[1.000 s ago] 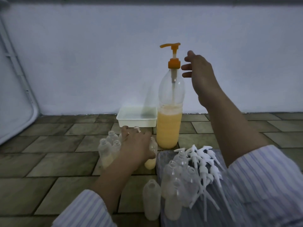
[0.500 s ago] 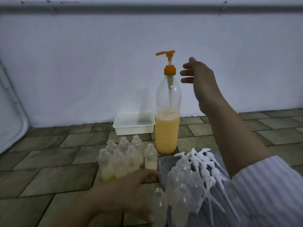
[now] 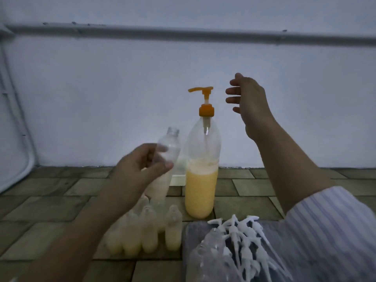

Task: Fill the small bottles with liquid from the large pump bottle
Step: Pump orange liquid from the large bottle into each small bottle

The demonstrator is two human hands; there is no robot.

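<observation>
The large pump bottle (image 3: 201, 180) stands on the tiled floor, roughly half full of orange-yellow liquid, with an orange pump head (image 3: 203, 90) on top. My left hand (image 3: 140, 171) grips an empty clear small bottle (image 3: 170, 147), lifted and tilted, its open neck just left of the big bottle's shoulder. My right hand (image 3: 247, 98) hovers with relaxed fingers to the right of the pump head, touching nothing. Several small bottles (image 3: 148, 235) with yellow liquid in their bottoms stand grouped in front of the big bottle.
A grey cloth (image 3: 191, 231) at lower right carries several empty clear bottles (image 3: 207, 251) and white pump tops (image 3: 244, 231). A white tray (image 3: 178, 177) sits behind the lifted bottle by the white wall. A white frame (image 3: 18, 159) leans at far left.
My left hand left the filled bottles, reached down to an empty bottle near the cloth, and has lifted it up beside the big bottle. My right hand stayed near the pump head.
</observation>
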